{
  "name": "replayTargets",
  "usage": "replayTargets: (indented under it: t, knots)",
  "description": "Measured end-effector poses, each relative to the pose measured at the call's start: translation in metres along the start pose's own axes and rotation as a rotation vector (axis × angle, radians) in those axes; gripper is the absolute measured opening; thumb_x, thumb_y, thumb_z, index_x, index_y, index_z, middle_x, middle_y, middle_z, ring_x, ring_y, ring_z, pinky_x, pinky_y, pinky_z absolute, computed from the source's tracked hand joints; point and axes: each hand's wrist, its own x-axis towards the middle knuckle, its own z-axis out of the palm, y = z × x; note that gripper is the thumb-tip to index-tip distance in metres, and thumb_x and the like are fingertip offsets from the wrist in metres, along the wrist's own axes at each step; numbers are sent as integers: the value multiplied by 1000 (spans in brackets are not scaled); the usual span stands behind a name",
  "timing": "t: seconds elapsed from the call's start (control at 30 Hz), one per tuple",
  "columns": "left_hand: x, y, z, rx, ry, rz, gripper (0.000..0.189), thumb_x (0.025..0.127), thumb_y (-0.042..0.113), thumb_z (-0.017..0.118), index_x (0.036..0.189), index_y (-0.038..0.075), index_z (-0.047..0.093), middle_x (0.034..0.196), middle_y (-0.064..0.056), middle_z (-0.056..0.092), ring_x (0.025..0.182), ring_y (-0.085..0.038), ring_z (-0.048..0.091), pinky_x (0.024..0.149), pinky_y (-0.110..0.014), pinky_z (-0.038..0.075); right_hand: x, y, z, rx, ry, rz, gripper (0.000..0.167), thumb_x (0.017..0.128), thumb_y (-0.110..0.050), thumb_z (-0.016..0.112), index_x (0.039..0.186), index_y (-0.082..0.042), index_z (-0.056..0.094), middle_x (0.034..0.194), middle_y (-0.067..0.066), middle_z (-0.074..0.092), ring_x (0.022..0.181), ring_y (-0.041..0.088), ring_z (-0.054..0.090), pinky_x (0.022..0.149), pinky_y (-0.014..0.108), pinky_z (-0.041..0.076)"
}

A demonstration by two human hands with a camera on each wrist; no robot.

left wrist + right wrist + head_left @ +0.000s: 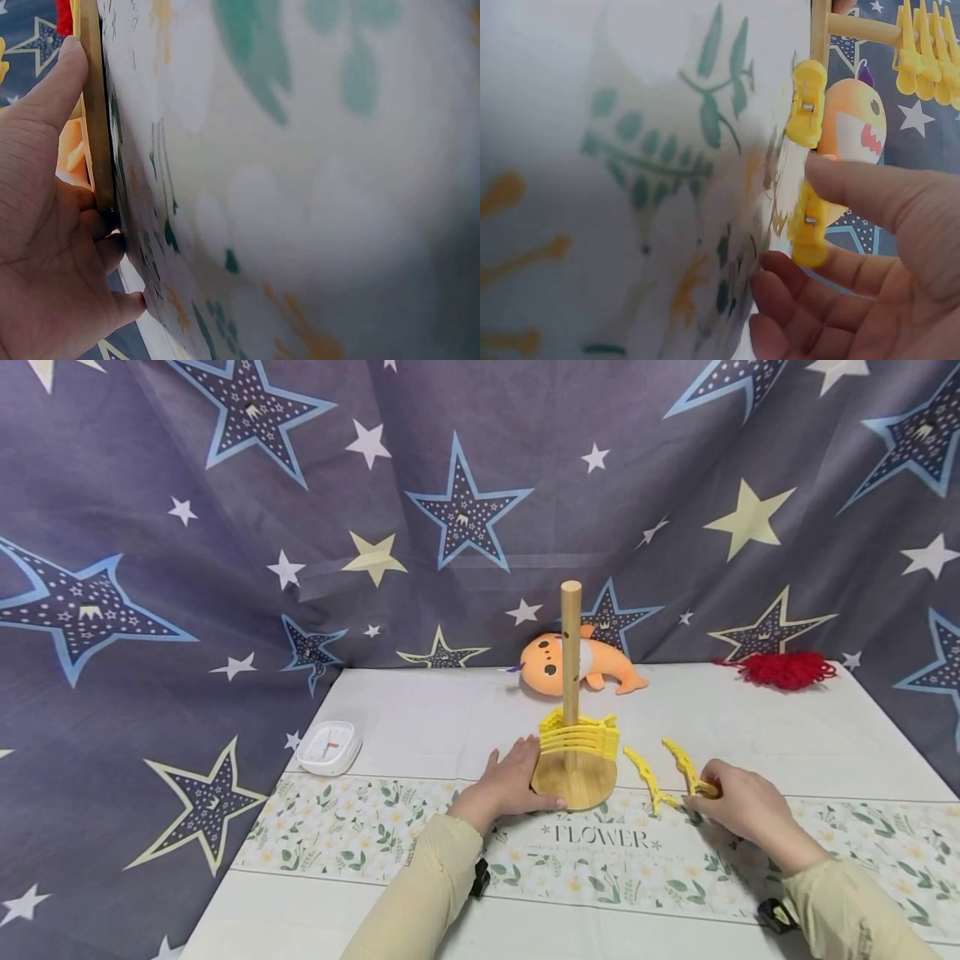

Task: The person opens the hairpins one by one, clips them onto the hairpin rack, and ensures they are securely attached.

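A wooden stand with a round base point(573, 785) and an upright post point(571, 652) is in the middle of the head view. Several curved yellow plastic clips point(581, 742) are stacked around the post's lower part. My left hand point(513, 781) holds the base at its left rim, thumb along the front; the left wrist view shows fingers bent at the base edge point(96, 127). To the right, my right hand point(738, 797) pinches the near end of a curved yellow clip point(682, 764). Another such clip point(645, 777) lies between that hand and the stand.
Behind the stand lies an orange plush toy point(540, 664). Red yarn-like strands point(787, 670) sit at the back right, and a white square clock-like box point(330, 747) at the left. A star-patterned curtain point(465, 510) closes off the back; a floral cloth band crosses the table.
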Motion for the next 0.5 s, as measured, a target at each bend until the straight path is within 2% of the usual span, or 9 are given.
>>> replayTargets:
  t: [0.1,0.27,0.5]
  knots:
    - [0,0,0,2,-2,-2,114,80,72,60,158,9,7,163,-6,9,149,-20,7,118,-52,3,-2,0,-3,34,60,-6,35,81,-27,77,95,0,59,77,6,62,63,20,54,54,38,43]
    - [0,0,0,3,-4,-3,113,80,72,61,158,9,6,163,-5,8,149,-20,6,118,-51,2,-5,-3,-7,83,176,-13,38,84,-22,72,106,6,59,87,14,67,72,28,64,58,44,48]
    - [-1,0,0,1,-3,-4,113,80,71,61,158,9,6,163,-5,9,149,-20,6,118,-51,2,-7,-14,-13,169,340,-38,36,89,-18,67,118,3,60,105,23,67,76,28,64,58,38,47]
